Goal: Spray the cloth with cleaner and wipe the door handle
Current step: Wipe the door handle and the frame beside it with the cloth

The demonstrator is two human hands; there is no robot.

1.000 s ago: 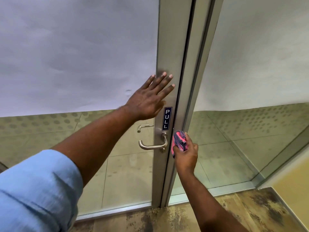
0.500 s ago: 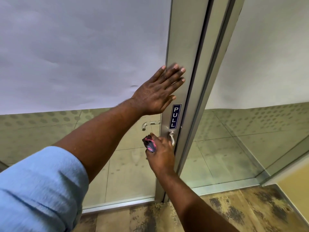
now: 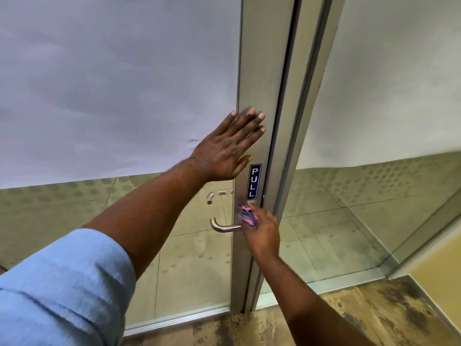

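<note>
A silver lever door handle (image 3: pixel 223 227) juts left from the metal stile of a glass door (image 3: pixel 259 83). My right hand (image 3: pixel 263 232) grips a bunched pink and dark cloth (image 3: pixel 247 216) and presses it against the handle's base, just under a blue PULL sticker (image 3: pixel 255 181). The base of the handle is hidden behind the cloth and hand. My left hand (image 3: pixel 227 148) lies flat with fingers spread on the door stile above the sticker. No spray bottle is in view.
A second handle (image 3: pixel 215 194) shows through the glass on the door's far side. Frosted film (image 3: pixel 112 83) covers the upper glass. To the right stands a fixed glass panel (image 3: pixel 374 196). A stained floor (image 3: pixel 349 318) runs below, with a yellow wall (image 3: pixel 439 275) at the right.
My right hand with the cloth went from the door's edge to the lever's left end, then slid right to the handle's base. The lever is uncovered again. My left hand stayed flat on the stile.
</note>
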